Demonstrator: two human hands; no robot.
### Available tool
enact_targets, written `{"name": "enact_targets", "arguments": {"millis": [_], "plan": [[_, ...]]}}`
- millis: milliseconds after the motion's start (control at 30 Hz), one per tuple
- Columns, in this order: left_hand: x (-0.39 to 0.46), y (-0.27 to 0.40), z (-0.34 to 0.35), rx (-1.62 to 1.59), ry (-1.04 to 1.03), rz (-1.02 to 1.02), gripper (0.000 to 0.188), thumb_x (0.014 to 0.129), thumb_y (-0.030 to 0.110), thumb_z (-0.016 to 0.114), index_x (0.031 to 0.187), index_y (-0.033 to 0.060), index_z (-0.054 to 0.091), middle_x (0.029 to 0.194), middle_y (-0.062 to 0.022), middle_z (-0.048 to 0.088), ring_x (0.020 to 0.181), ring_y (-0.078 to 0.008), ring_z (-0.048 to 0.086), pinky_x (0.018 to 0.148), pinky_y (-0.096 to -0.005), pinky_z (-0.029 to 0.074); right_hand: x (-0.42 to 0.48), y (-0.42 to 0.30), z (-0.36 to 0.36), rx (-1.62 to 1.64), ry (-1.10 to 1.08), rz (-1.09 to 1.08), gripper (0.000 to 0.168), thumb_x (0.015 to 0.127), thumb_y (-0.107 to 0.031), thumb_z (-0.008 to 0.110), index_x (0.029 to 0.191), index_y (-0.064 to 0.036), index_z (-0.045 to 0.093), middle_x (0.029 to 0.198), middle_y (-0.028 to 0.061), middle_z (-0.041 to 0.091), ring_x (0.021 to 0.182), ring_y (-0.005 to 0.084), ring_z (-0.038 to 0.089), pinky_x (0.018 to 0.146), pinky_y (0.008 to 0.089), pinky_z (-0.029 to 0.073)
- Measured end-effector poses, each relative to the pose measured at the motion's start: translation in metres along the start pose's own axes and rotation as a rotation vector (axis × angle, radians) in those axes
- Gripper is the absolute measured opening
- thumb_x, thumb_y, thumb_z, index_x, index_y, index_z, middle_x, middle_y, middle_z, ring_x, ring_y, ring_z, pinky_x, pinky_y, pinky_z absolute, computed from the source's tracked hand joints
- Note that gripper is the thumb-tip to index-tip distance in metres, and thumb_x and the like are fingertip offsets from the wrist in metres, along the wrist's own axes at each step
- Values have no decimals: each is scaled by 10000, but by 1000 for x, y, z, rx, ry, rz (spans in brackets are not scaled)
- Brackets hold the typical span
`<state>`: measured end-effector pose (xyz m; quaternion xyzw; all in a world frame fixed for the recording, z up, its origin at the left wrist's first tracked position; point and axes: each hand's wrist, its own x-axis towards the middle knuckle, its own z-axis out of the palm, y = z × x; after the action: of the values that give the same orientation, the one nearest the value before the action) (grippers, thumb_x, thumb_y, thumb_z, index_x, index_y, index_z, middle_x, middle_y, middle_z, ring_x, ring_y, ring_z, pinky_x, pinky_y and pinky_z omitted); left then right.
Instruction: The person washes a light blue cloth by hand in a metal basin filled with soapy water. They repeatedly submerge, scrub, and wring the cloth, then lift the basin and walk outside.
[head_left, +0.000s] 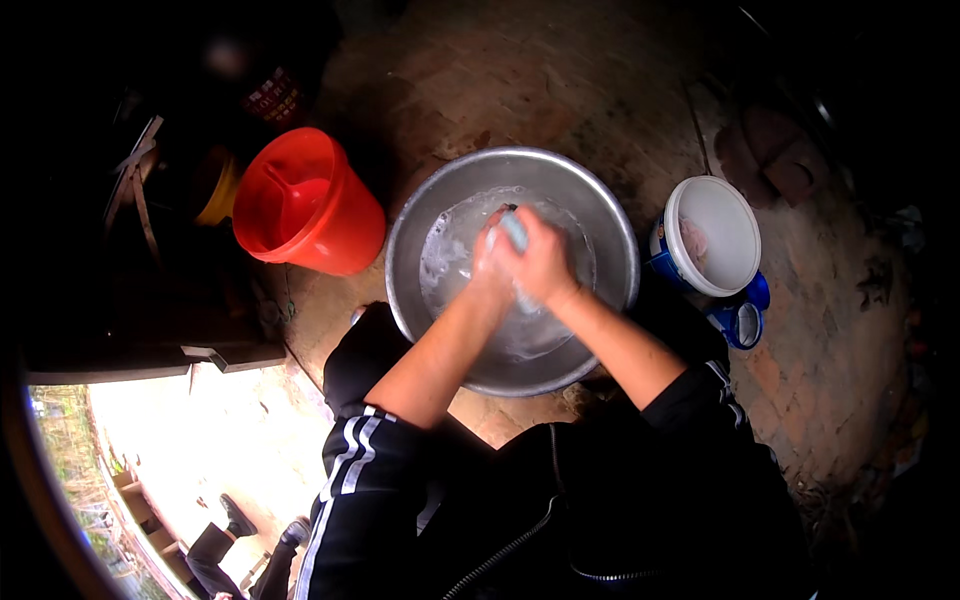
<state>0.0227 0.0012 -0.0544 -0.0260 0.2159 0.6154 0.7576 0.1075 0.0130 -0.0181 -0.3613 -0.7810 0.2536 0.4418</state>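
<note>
A round metal basin (626, 247) stands on the floor in front of me, with sudsy water (442, 251) in its bottom. Over the water, my left hand (492, 251) and my right hand (546, 255) are pressed together around a wet, pale blue cloth (514, 231). Part of the cloth shows above the fingers, and another bit hangs below, between my wrists. Motion blurs both hands, and the left fingers are partly hidden behind the right hand.
A red bucket (360, 232) holding a red dipper (304, 202) stands left of the basin. To the right are a white tub (731, 232) with a pinkish item inside and a small blue container (739, 326). A seated person's legs (217, 551) show outside, lower left.
</note>
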Motion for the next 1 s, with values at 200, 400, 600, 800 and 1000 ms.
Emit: {"name": "enact_targets", "arguments": {"millis": [200,400,600,800,1000], "plan": [[1,2,-33,92,-162,98,319,882,355,396,1000,98,542,905,-81,581,844,-210,559,782,-340,458,5,-13,-3,197,-20,-14,204,718,-166,620,860,-66,513,939,141,548,878,311,555,698,379,464],[-6,-4,7,378,298,125,283,889,276,433,1041,63,540,913,-84,566,856,-190,544,777,-320,454,3,1,-3,29,37,-117,131,689,-167,640,702,-86,538,770,78,567,651,295,582,535,361,470],[-24,2,24,277,278,123,320,905,300,381,1183,161,459,994,-95,538,880,-220,530,766,-327,462,-10,-24,-7,76,-2,-92,137,672,-156,650,696,-95,530,729,85,536,653,287,569,545,356,463],[-14,-6,19,189,389,6,244,846,319,449,956,138,568,979,-50,578,901,-210,515,793,-351,407,16,16,-8,-20,153,-78,110,684,-148,638,662,-79,555,676,104,570,572,299,571,489,356,454],[-18,5,2,307,230,11,293,920,232,321,1095,73,495,838,-61,558,779,-182,550,718,-298,466,-18,-29,-6,36,-11,-284,126,631,-156,651,644,-98,540,677,60,546,565,256,568,492,343,456]]}}
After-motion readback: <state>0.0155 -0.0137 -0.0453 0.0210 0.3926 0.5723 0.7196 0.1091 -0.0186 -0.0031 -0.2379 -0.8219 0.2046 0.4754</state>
